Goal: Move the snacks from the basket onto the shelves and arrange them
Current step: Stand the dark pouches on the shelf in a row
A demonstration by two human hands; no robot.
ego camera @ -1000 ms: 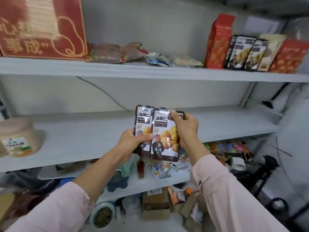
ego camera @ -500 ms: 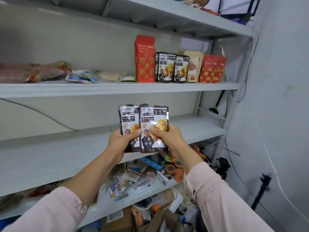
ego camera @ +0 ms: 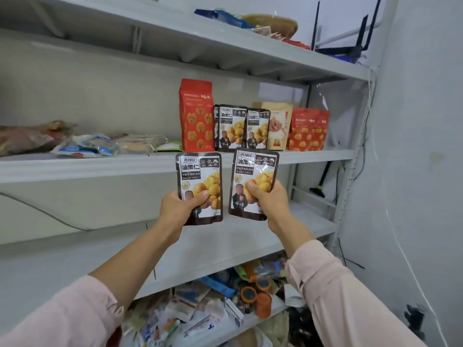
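Foil film, judged light, pliable and slippery: left hand [ego camera: 180, 209] pinches the 9 o'clock pouch [ego camera: 200, 174] low down; right hand [ego camera: 269, 205] pinches the 3 o'clock pouch [ego camera: 255, 169] likewise.

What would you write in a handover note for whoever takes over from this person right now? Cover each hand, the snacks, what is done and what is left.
Left hand grips a chestnut pouch upright. Right hand grips a second chestnut pouch, with a gap between the two.
Both are held in front of the middle shelf edge, not yet on it.
Done: red carton, two matching pouches, beige pouch and red bags stand in a row on that shelf.
Left: stand both held pouches there, probably beside the matching ones. The basket is out of view, so what remains in it is unknown.
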